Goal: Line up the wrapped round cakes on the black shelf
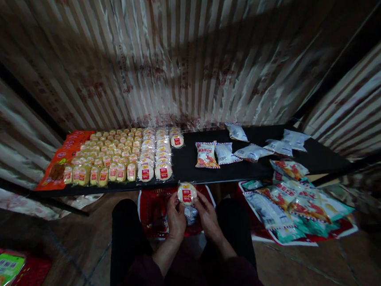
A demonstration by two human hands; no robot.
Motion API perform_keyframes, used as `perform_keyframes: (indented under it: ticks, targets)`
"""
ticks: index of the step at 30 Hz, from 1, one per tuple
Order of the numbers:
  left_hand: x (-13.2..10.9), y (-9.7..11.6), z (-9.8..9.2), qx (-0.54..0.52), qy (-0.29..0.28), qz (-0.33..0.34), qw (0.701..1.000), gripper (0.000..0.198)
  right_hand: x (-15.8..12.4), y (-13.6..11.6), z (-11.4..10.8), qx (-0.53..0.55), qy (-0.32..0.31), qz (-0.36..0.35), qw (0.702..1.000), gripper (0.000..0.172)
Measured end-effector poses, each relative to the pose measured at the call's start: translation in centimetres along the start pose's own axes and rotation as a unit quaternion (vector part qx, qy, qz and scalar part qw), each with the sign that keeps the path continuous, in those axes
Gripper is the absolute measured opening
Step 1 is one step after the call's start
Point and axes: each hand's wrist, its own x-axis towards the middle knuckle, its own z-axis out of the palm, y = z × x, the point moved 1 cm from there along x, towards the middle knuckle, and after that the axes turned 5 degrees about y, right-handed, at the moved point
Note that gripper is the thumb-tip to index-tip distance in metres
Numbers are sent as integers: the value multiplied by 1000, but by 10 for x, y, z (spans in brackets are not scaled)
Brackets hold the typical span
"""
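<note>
Between my two hands is a round, pale packaged cake [186, 194] in a clear wrapper with a red label. My left hand [176, 217] grips its left side and my right hand [207, 213] its right side. The cake is held in front of the shelf's front edge, over a red basket [144, 214] between my knees. Similar round cakes [164, 168] stand in two columns on the black shelf [187, 165], and a further one [177, 139] sits at the back. To their left are rows of small yellow packaged cakes [104, 175].
An orange package [65, 156] lies at the shelf's left end. Several snack bags [206, 155] are scattered on the right half. A second basket [347, 231], heaped with snack bags, stands below right. A red crate [25, 282] is at lower left. Striped curtain [157, 66] hangs behind.
</note>
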Motion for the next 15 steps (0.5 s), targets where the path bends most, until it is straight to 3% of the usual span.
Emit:
perform_keyframes:
  ticks: [7,15]
  targets:
    - [4,8,6,30,2,29,999,40,4,-17,4,-44,-15,-40,998,54]
    - [19,19,13,67,8,49,997,38,23,-24,11,-57,11,-54,997,49]
